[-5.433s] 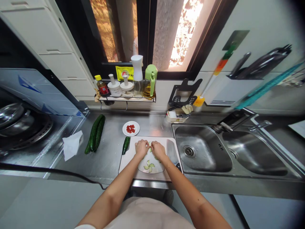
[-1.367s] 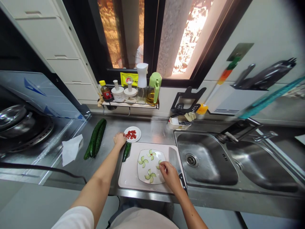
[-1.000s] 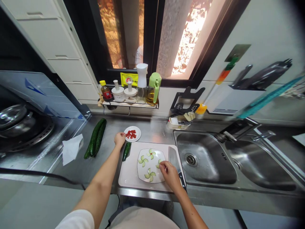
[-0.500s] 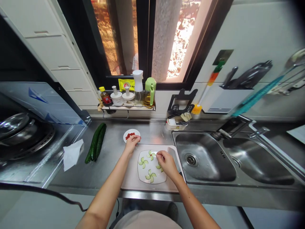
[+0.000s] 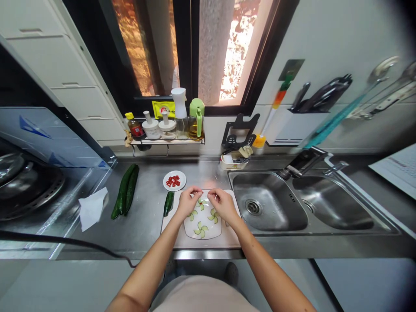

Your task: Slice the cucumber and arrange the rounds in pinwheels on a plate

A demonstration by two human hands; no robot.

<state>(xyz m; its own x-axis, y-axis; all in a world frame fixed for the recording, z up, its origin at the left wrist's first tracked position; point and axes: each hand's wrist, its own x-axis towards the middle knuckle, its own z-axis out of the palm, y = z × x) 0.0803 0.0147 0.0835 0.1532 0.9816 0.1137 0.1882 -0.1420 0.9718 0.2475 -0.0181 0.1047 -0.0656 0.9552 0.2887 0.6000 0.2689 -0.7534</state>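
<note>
Over the far part of a white square plate (image 5: 189, 230), my left hand (image 5: 191, 201) and my right hand (image 5: 223, 204) face each other, fingertips pinched and slightly apart. Whatever they hold is too small to make out. Green-edged cucumber slices form several pinwheel flowers (image 5: 201, 229) on the plate, and the farthest one has a red bit at its centre. Under the plate lies a pale cutting board (image 5: 178, 242). Beyond my left hand, a small white dish (image 5: 166, 184) holds small red pieces (image 5: 173, 180). A short cucumber piece (image 5: 168, 203) rests by the board's left edge.
Two whole cucumbers (image 5: 125, 190) and a white paper towel (image 5: 93, 208) lie on the steel counter at left. A double sink (image 5: 269, 203) adjoins the board on the right. Bottles and jars stand on a rack (image 5: 167, 141) below the window. A pot (image 5: 13, 177) sits far left.
My left hand has moved from the red-piece dish to the plate, close to my right hand. The dish and the short cucumber piece are now uncovered. The view has shifted somewhat.
</note>
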